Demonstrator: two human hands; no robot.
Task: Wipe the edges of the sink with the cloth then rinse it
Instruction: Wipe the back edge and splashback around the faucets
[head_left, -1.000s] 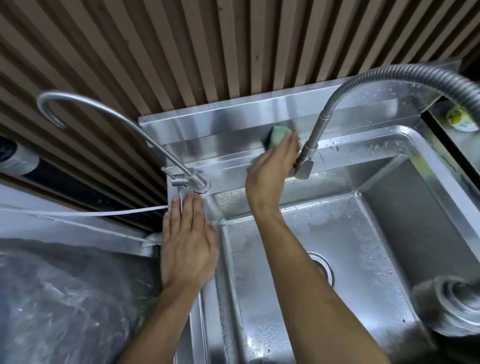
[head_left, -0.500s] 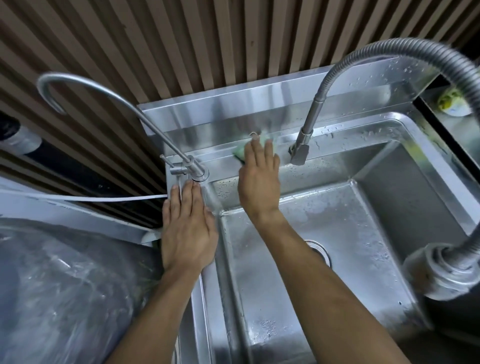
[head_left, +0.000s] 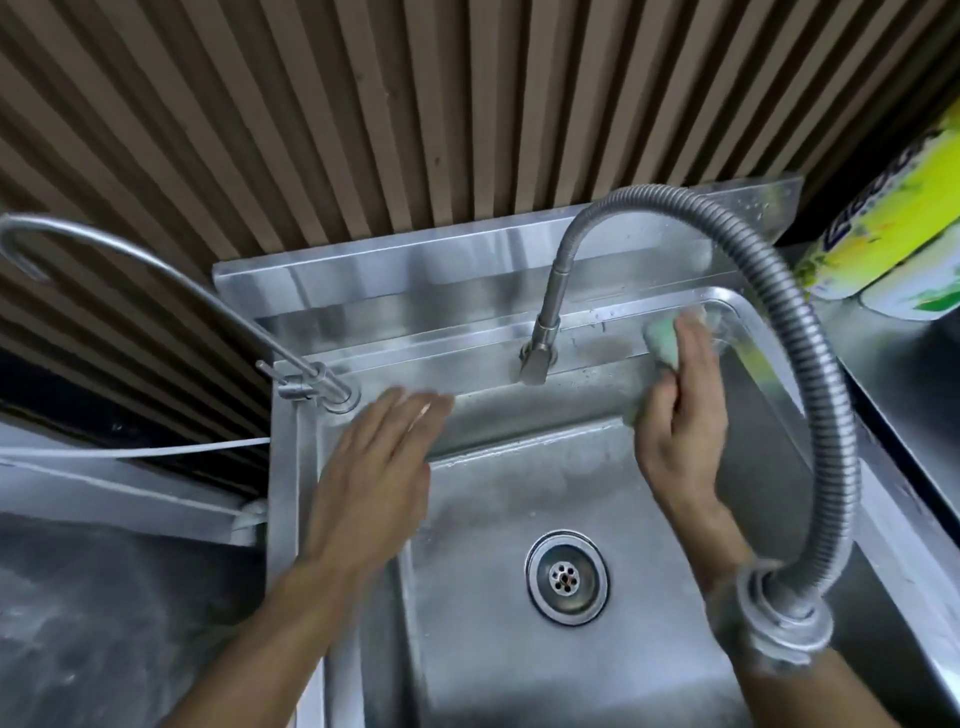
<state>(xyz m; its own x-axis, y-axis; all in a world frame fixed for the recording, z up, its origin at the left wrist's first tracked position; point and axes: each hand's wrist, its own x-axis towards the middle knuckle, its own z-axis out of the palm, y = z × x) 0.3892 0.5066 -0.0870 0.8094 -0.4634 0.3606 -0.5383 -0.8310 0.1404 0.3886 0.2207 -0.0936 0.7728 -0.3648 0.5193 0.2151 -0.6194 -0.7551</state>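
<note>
The steel sink (head_left: 467, 358) fills the middle of the head view, its drain (head_left: 566, 576) near the bottom. My right hand (head_left: 680, 410) presses a pale green cloth (head_left: 662, 338) against the back ledge near the sink's back right corner, fingers laid over it. Most of the cloth is hidden under the hand. My left hand (head_left: 376, 467) lies flat with straight fingers over the sink's back left corner, blurred, holding nothing.
A flexible grey hose tap (head_left: 810, 343) arches over the right side, its spout (head_left: 537, 358) pointing at the back ledge. A thin curved tap (head_left: 317, 384) stands at the back left. A yellow-green bottle (head_left: 883, 234) lies at the right. Plastic sheeting (head_left: 104, 623) covers the left counter.
My right hand has slid the cloth along the back ledge from left of the hose spout to the back right corner. My left hand has shifted right, over the basin's corner.
</note>
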